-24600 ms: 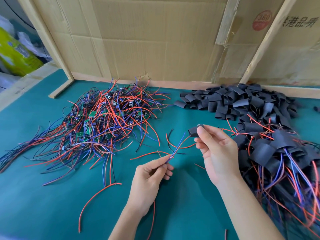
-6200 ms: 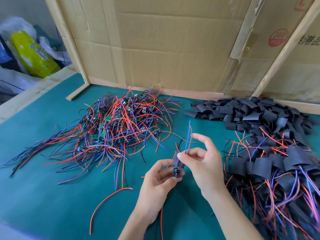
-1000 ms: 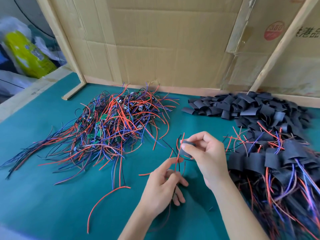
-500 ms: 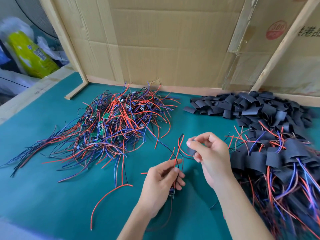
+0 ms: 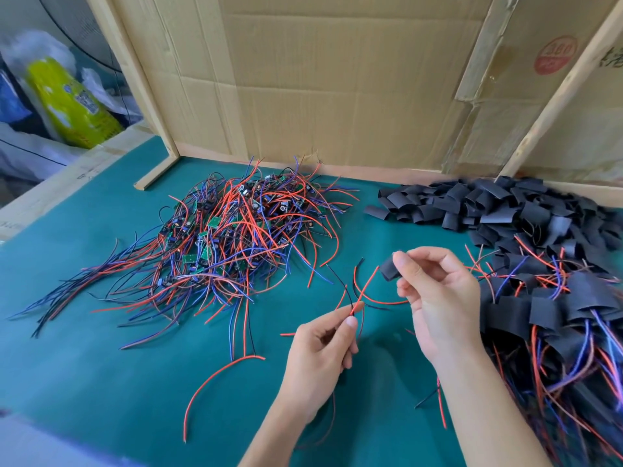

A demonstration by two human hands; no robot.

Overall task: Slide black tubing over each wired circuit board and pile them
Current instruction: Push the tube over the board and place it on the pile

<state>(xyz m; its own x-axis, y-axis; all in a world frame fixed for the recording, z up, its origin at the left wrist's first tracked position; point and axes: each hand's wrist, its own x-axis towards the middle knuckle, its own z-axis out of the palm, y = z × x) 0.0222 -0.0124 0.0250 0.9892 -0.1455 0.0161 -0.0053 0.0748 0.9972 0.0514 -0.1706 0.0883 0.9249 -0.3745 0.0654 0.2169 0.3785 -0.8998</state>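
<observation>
My left hand [image 5: 323,352] pinches a thin bundle of red and black wires [image 5: 362,291] between thumb and fingertips; the wire ends stick up and fan out above it. Any circuit board on them is hidden under my palm. My right hand [image 5: 438,301] pinches a short piece of black tubing [image 5: 388,269] a little above and to the right of the wire tips, apart from them. A heap of bare wired circuit boards [image 5: 236,237] lies at the left. Loose black tubing pieces [image 5: 472,207] are heaped at the back right. Sleeved boards [image 5: 556,315] are piled at the right.
The green mat [image 5: 101,382] covers the table. A loose red wire [image 5: 215,375] lies on it near my left hand. Cardboard panels [image 5: 337,79] with wooden slats close off the back. A yellow bag [image 5: 70,106] sits beyond the left edge.
My left hand has slid up the wires and now pinches them near their tips. My right hand has lifted the tubing piece slightly up and to the right.
</observation>
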